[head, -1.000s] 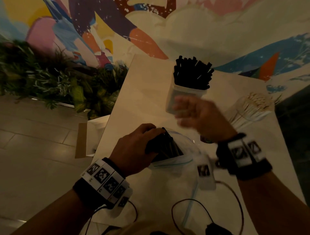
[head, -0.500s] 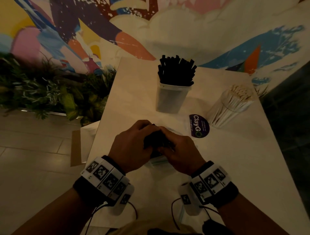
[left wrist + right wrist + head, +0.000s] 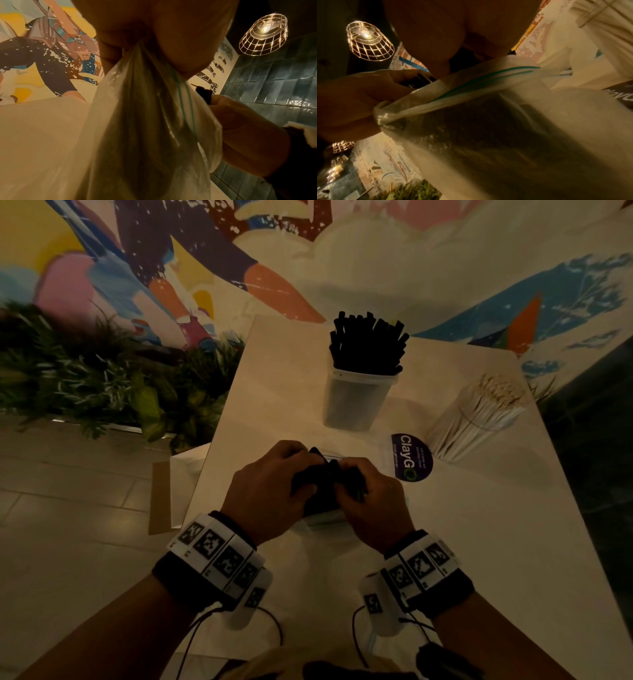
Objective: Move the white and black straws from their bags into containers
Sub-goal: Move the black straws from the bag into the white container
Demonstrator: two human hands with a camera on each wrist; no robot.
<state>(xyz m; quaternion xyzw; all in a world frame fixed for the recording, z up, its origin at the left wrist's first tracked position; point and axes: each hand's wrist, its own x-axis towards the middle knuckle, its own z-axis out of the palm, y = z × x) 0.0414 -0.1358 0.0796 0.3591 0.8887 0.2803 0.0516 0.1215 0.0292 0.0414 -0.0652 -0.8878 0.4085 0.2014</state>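
A clear zip bag (image 3: 322, 520) with black straws (image 3: 325, 486) in it lies on the white table (image 3: 479, 542) just before me. My left hand (image 3: 270, 494) and right hand (image 3: 370, 501) meet over the bag's mouth, and both grip the bunch of black straws there. In the left wrist view the bag (image 3: 145, 128) hangs under the left palm and the right hand (image 3: 240, 121) grips dark straw ends (image 3: 205, 94). Farther back a clear tub (image 3: 356, 398) stands full of black straws (image 3: 368, 342). A clear container of white straws (image 3: 479, 416) stands at the right.
A round dark ClayGo sticker (image 3: 411, 457) lies on the table between the bag and the white straws. Plants (image 3: 85, 378) and a painted wall (image 3: 205, 261) lie to the left and behind. The table's left edge drops to a tiled floor (image 3: 68, 525).
My right hand has come back from near the black-straw tub and down to the bag, where it now grips the straws beside my left hand. The view has shifted slightly.
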